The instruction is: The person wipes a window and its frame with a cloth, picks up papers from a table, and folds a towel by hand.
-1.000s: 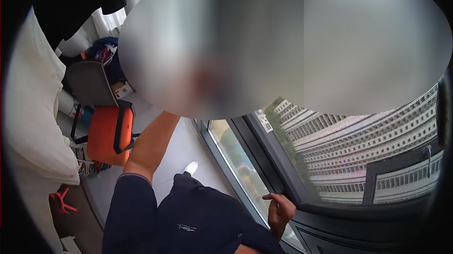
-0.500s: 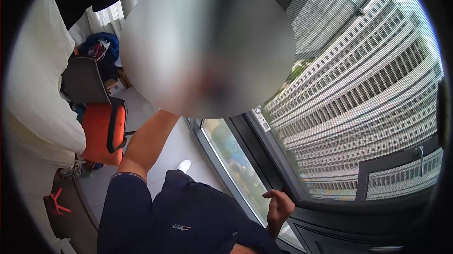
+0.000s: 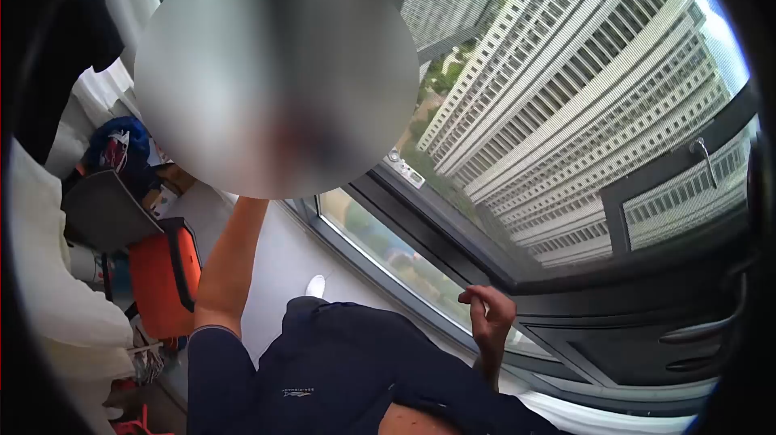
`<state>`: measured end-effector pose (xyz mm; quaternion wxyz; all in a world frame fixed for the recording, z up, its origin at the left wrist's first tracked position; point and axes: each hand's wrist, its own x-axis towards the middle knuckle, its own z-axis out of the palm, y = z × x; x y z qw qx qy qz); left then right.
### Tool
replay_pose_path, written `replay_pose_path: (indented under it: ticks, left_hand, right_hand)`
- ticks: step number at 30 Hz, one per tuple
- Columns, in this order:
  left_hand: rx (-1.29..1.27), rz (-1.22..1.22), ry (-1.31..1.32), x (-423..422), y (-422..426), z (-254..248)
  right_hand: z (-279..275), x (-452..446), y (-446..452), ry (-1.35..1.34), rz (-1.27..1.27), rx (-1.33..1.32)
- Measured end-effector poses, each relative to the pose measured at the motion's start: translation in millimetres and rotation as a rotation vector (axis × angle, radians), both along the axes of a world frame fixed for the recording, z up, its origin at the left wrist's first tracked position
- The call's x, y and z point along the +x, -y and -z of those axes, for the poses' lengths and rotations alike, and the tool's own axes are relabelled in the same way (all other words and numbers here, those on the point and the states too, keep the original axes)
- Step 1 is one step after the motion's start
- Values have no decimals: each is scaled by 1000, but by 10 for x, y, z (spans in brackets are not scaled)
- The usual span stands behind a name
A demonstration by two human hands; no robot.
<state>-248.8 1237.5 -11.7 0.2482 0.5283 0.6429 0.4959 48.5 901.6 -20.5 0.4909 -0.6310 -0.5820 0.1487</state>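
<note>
for a clean reach, i'd keep the bare left arm (image 3: 230, 273) steady, weight square over the white shoe (image 3: 316, 286), and the half-curled bare right hand (image 3: 491, 315) off any edges; left hand is lost in the round blur, can't tell if its grip is spread or pinching anything; right grip is loose, fingers part bent, nothing visible in it, near the dark grey metal window frame (image 3: 428, 229), contact unclear; small white rectangular device (image 3: 408, 171) sits by that frame's far stretch, just right of the blur
</note>
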Motion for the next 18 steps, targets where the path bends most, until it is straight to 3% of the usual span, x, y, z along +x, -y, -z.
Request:
replay_pose_path:
  ticks: [3, 5, 9, 14, 18]
  left_hand:
    - [310, -113, 82, 34, -78, 211]
    - [400, -231, -144, 204, -101, 239]
    - [590, -228, -433, 570, 206, 295]
    - [586, -35, -459, 747, 644, 240]
    - [729, 209, -445, 1065, 1212, 118]
  right_hand:
    - [28, 90, 310, -10, 181, -49]
    - [63, 233, 535, 13, 297, -91]
    - [144, 443, 765, 6, 418, -196]
    - [207, 527, 751, -164, 333, -122]
    - [197, 510, 714, -100, 325, -86]
